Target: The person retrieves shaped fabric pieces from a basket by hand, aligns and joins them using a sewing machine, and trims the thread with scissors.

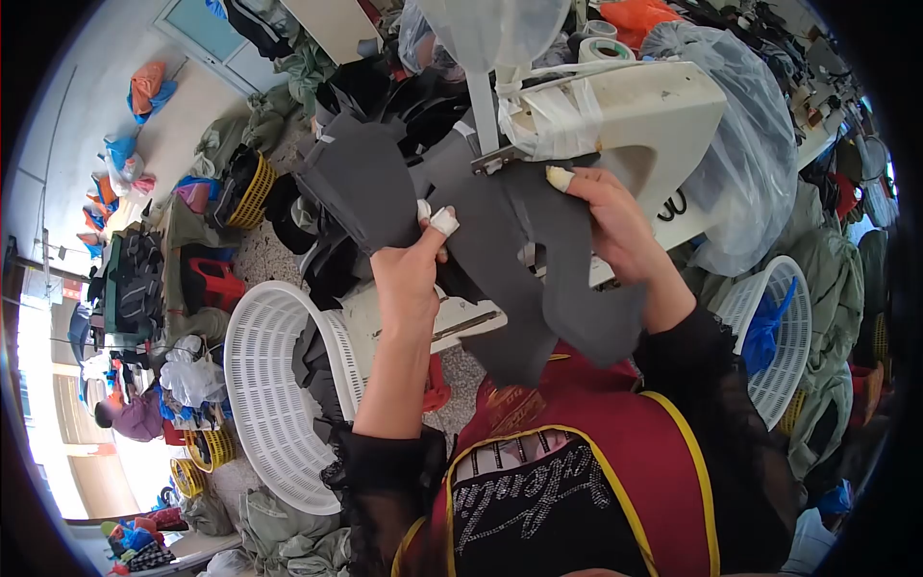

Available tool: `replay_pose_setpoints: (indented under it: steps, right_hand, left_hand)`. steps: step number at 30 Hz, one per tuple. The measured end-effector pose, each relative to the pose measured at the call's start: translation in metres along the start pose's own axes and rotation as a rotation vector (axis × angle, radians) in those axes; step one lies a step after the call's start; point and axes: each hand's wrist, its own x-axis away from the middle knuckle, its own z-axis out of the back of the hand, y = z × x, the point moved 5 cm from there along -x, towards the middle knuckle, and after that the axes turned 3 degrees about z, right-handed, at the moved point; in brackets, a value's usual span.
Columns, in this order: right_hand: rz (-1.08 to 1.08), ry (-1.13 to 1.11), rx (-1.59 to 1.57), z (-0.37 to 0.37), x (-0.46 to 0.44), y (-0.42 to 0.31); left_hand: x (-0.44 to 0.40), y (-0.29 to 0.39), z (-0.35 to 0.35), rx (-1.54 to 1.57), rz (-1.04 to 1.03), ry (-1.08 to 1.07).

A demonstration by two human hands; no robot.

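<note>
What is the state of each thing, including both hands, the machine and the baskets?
Dark grey pieces, held, lower ends hanging.
Left hand, gripping, thumb tip wrapped.
Right hand, gripping, one fingertip covered.
Sewing machine, partly taped; running or not, cannot tell.
Left basket, tilted, dark scraps inside.
Right basket, blue plastic inside.
Clear plastic, crumpled.
</note>
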Motion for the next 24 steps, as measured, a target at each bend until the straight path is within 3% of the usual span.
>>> replay_pose_setpoints:
  steps: [6, 9, 13, 17, 18, 21, 24]
  right_hand:
    - [-0.084, -0.197, 0.385, 0.009, 0.034, 0.002]
    - [-0.191, -0.208, 0.330, 0.021, 0.040, 0.008]
    - [-0.149, -0.324, 0.253, 0.030, 0.005, 0.015]
    - [-0.078, -0.358, 0.292, 0.027, -0.034, 0.010]
    - [-0.072, -0.277, 0.303, 0.026, -0.039, 0.009]
    - [0.150, -0.105, 0.477, 0.024, -0.034, -0.007]
    - [0.710, 0.174, 1.226, 0.017, 0.013, -0.047]
  left_hand:
    - [0.047, -0.004, -0.012, -0.122, 0.137, 0.003]
    - [0.051, -0.004, -0.007, -0.136, 0.141, 0.054]
    - [0.025, 0.006, -0.007, -0.151, 0.011, -0.042]
    - [-0.010, 0.005, -0.009, -0.049, 0.025, -0.023]
    - [-0.018, 0.002, -0.005, -0.079, -0.013, -0.034]
    - [-0.025, 0.007, 0.010, -0.090, -0.041, -0.075]
    - [0.007, 0.034, 0.034, 0.022, -0.044, 0.036]
